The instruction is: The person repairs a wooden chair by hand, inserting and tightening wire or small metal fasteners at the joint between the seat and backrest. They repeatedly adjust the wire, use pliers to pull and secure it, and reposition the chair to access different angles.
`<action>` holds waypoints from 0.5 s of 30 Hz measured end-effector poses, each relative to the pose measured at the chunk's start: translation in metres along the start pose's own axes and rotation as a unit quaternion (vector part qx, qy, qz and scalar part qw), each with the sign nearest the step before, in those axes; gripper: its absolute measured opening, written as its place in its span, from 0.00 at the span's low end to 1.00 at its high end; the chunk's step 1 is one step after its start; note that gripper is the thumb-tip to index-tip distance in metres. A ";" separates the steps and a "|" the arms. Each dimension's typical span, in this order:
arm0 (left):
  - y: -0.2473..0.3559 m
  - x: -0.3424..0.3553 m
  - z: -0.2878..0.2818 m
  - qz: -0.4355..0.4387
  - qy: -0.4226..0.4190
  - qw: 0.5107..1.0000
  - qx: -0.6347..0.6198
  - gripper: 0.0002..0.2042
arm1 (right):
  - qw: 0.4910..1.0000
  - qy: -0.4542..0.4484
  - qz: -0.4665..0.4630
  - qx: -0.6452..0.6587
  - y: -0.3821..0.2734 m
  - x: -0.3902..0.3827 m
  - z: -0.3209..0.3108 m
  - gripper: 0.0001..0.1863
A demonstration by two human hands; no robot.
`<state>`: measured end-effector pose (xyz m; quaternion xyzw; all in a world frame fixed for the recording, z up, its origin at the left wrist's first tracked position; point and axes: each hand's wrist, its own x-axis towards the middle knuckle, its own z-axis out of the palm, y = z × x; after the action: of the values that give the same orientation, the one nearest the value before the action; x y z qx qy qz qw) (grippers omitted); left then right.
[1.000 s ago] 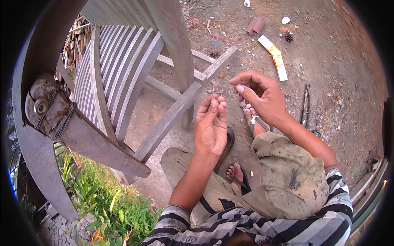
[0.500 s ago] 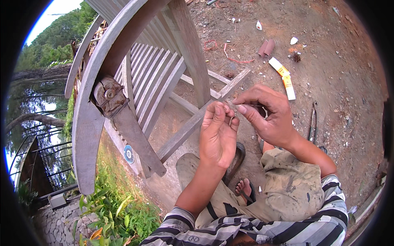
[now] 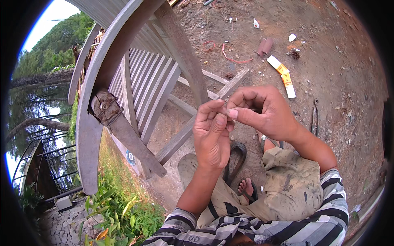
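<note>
My left hand (image 3: 213, 141) and my right hand (image 3: 264, 112) meet above my lap, fingertips almost touching. Thumb and forefinger of the right are pinched together, and the left fingers curl in with the thumb against them. Whatever lies between the fingertips is too small to make out. Beside my left hand, a weathered wooden slatted chair (image 3: 180, 143) rests tipped over on the ground. One of its joints (image 3: 106, 107), near the curved arm, is wrapped with a dark strip and wire.
Long-handled pliers (image 3: 314, 119) lie right of my right hand. Farther off are yellow-and-white boxes (image 3: 279, 65), reddish-brown pieces (image 3: 264, 47), a pine cone (image 3: 295, 54), a small white bottle (image 3: 256, 23) and a red strip (image 3: 236, 60). Green plants (image 3: 119, 209) grow at the lower left.
My right hand has shifted slightly left and its thumb has come down toward the left fingertips. The left thumb has closed further over its fingers. The view has moved slightly.
</note>
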<state>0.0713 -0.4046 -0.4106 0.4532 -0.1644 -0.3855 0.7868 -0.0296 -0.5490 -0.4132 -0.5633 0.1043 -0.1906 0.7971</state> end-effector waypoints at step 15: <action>0.005 -0.001 0.000 0.090 -0.041 0.995 0.019 0.06 | 0.991 0.009 -0.109 -0.076 -0.011 -0.004 0.008 0.07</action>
<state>0.0729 -0.4030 -0.4066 0.4354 -0.2442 -0.3284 0.8019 -0.0325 -0.5438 -0.3999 -0.6288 0.0640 -0.2731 0.7252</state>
